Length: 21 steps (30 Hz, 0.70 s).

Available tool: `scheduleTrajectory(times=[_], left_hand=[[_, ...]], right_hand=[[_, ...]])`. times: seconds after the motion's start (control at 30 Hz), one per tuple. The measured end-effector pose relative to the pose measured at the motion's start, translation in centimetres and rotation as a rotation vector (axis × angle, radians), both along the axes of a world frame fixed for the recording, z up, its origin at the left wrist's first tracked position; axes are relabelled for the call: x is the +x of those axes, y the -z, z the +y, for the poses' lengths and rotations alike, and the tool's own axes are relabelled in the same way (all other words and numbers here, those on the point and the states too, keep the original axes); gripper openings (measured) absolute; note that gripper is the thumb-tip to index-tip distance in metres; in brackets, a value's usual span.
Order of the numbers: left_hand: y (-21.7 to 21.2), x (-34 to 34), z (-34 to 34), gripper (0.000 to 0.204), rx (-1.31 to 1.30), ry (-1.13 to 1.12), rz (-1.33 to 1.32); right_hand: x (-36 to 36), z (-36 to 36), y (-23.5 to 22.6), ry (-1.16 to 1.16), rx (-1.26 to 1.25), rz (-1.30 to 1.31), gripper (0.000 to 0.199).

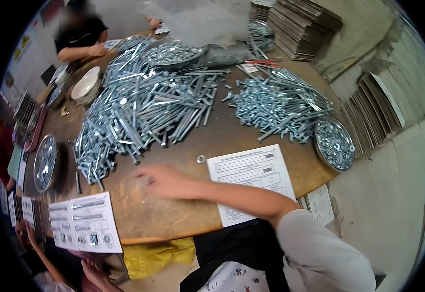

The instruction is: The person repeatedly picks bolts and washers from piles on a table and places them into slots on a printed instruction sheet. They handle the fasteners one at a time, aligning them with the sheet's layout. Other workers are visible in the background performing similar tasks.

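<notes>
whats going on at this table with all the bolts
A person's right hand reaches across a round wooden table toward a big heap of long silver bolts, fingers blurred and seemingly holding nothing. A second bolt pile, a bowl of nuts, a loose washer and a printed sheet lie nearby. The left hand is out of view.

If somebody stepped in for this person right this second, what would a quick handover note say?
Right hand: reaching across the round wooden table, blurred, flat near the edge of the big bolt pile; whether it holds anything cannot be told.
Left hand: out of view.
Things: a single washer lies loose by the printed sheet; a second bolt pile and a pan of nuts sit to the right.
Done: nothing assembled is visible near the hand.
Left: both piles remain large.
</notes>
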<state>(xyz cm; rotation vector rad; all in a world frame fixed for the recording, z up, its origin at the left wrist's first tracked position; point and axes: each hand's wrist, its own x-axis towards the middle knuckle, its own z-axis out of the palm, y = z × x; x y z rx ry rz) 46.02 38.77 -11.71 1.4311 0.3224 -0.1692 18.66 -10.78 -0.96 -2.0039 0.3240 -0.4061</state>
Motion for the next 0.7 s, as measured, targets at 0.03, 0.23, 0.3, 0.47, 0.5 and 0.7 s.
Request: scheduleTrajectory(times=[0.03, 0.23, 0.3, 0.47, 0.5, 0.7], left_hand=[[-0.7, -2.1, -1.1, 0.038, 0.009, 0.011, -0.155], [-5.8, -12.3, -14.6, 0.027, 0.061, 0.145, -0.452], [-8.7, -15.6, -21.0, 0.019, -0.082, 0.438, -0.282], [-11.0, -25.0, -37.5, 0.017, 0.118, 1.092, -0.275], [-12.6, -26.6, -39.6, 0.017, 0.222, 1.202, -0.345], [-8.4, -27.8, -43.9, 0.02, 0.184, 1.268, -0.543]], right_hand=[[-3.9, -2.6, 1.3, 0.133, -0.087, -0.06, 0.038], [-25.6, -15.9, -0.3, 0.698, -0.862, 0.44, 0.026], [-28.8, -18.5, -0.1, 0.568, -1.015, 0.438, 0.025], [-29.7, -20.9, 0.5, 0.361, -1.197, 0.261, 0.014], [-29.4, -20.4, 0.3, 0.384, -1.185, 0.223, 0.013], [-24.8, -11.7, -0.4, 0.464, -0.724, -0.016, 0.011]])
